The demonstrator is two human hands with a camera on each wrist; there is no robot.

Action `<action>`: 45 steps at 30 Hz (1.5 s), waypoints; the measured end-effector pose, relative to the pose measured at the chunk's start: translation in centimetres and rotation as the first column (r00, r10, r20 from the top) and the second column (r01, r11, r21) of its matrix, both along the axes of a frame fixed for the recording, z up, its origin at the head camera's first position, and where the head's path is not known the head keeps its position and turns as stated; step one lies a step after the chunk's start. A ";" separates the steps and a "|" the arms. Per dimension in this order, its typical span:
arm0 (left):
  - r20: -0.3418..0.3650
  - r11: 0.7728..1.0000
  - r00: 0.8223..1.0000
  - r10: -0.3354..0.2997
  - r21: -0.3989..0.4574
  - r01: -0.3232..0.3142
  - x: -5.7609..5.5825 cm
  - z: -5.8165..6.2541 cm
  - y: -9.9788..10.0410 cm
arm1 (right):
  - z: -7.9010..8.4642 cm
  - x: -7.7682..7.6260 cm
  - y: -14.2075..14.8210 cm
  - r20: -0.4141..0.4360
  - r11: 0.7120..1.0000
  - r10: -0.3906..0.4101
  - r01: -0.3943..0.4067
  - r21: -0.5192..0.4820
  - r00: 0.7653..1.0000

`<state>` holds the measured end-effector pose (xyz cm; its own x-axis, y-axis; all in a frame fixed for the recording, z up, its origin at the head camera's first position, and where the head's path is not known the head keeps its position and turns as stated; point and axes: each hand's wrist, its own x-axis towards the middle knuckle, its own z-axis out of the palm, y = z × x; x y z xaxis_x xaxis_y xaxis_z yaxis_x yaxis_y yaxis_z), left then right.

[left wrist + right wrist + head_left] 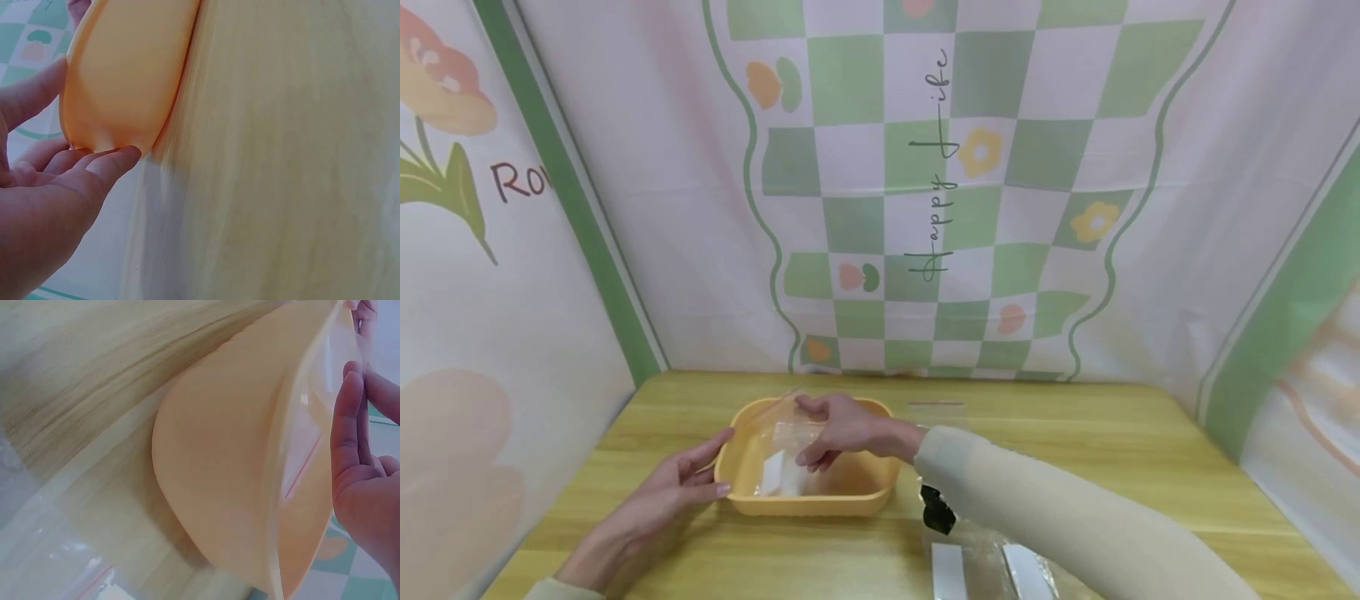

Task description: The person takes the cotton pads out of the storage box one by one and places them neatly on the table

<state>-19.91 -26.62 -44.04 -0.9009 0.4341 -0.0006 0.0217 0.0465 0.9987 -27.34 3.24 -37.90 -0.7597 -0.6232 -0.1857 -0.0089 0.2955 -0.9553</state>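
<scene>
A yellow plastic basin [812,505] stands on the wooden table. My left hand [677,487] grips its left end, the fingers spread along the rim; the left wrist view shows fingertips against the basin's outer wall [125,75]. Over the basin, my right hand [842,425] pinches a clear zip bag [786,433] with a white card [771,473] in it. The lower part of the bag is down inside the basin. In the right wrist view a red zip line [303,465] shows inside the basin, and the thumb and finger of my right hand [369,437] meet above the rim.
Clear bags with white cards [948,571] lie at the table's near right, partly under my right sleeve [1045,492]. A black object [937,510] lies beside them. Another clear bag [936,412] is behind my right wrist. Printed curtains [917,208] enclose the table.
</scene>
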 end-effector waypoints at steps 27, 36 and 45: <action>-0.006 1.000 1.000 0.011 -0.008 -0.011 0.0 -0.3 -0.1 | 5.0 0.0 7.5 -0.112 0.998 0.045 -0.041 0.038 0.993; 0.012 1.000 1.000 0.019 -0.009 -0.019 0.3 -0.4 0.0 | 5.7 0.1 12.2 -0.136 0.999 0.026 -0.021 0.037 0.990; 0.012 1.000 1.000 0.003 0.008 -0.003 0.2 -0.4 0.2 | 4.7 0.9 18.3 -0.136 1.000 -0.006 0.009 0.021 0.991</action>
